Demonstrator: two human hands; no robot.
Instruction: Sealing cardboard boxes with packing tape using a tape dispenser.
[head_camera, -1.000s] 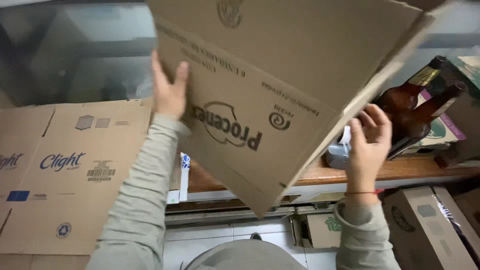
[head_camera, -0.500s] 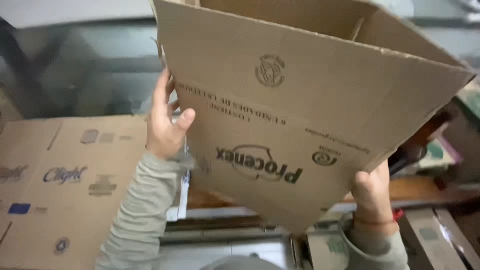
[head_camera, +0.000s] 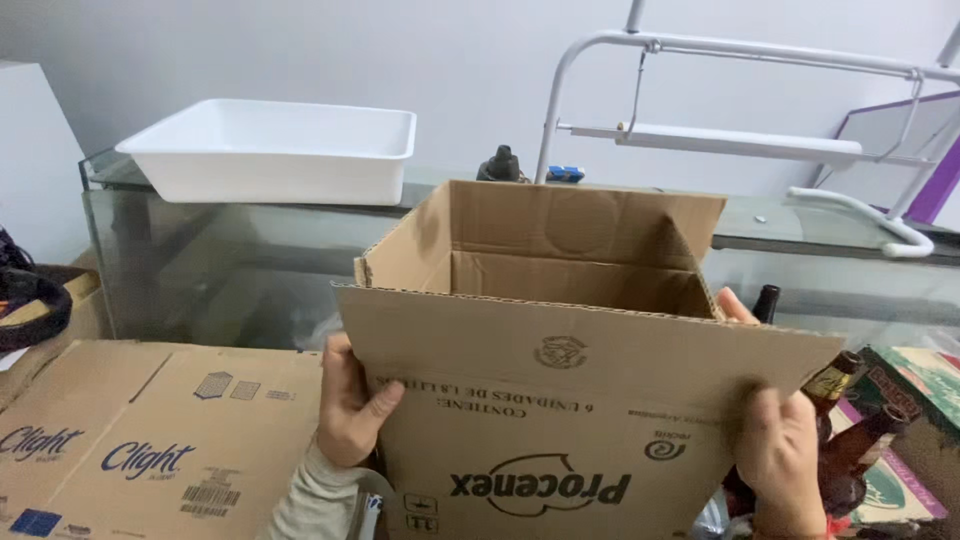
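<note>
An open brown cardboard box (head_camera: 560, 400) stands upright in front of me, its top flaps spread and its inside showing nothing. My left hand (head_camera: 350, 405) grips its left side, thumb across the front panel. At the box's right edge my right hand (head_camera: 785, 445) holds on, fingers wrapped over the front flap. The printing on the front panel is upside down.
A flattened cardboard box (head_camera: 150, 440) lies at the left. Brown glass bottles (head_camera: 840, 420) stand at the right by a printed carton (head_camera: 915, 400). Behind is a glass tank (head_camera: 230, 270) with a white plastic tub (head_camera: 275, 150) on top, and a white tubular frame (head_camera: 720, 130).
The box, tilted and held high before, has been turned upright and lowered, so its open top now faces up. The view has lifted toward the wall and tank.
</note>
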